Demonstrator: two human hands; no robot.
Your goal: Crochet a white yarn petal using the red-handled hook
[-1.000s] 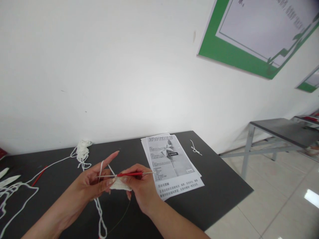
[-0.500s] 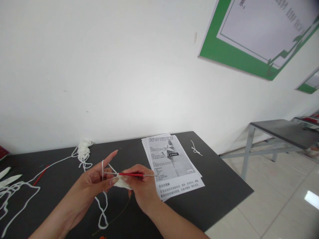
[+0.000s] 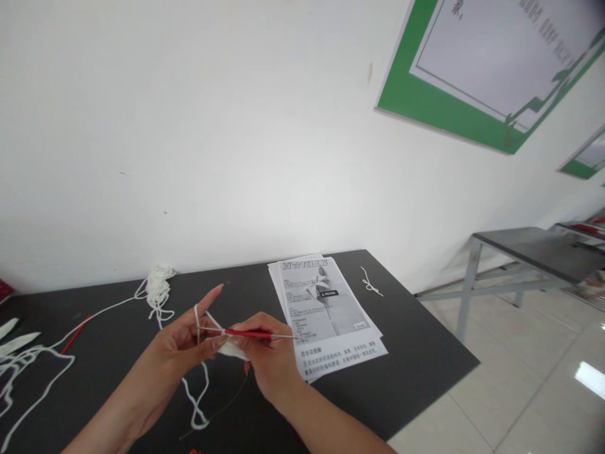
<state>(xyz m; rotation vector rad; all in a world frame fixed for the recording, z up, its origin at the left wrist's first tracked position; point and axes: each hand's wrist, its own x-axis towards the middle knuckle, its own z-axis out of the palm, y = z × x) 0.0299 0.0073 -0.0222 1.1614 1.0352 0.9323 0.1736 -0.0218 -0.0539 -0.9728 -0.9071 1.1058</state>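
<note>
At the left edge of the bench (image 3: 425, 366) lie two pale strips (image 3: 16, 340). Loose yarn (image 3: 47, 359) trails from there past a red stick (image 3: 75, 333) to a heap (image 3: 158, 284) of the same yarn near the back edge.

Above the front edge, the left hand (image 3: 179, 347) has its forefinger stretched out with the strand looped over it. Its thumb and other fingers are pinched on a small white patch (image 3: 232, 349), and more strand hangs from this hand down to the bench.

The hook (image 3: 248, 333), red in the grip, lies across the top of the patch. The right hand (image 3: 269, 366) is closed on that grip in a fingertip pinch and holds nothing else.

The patch is small, so I judge that only a little is worked so far. With the hook in the stitches and a strand on the finger, much seems left to do.

Printed sheets (image 3: 331, 309) lie towards the back right corner, and a yarn scrap (image 3: 371, 284) lies just beside them.
</note>
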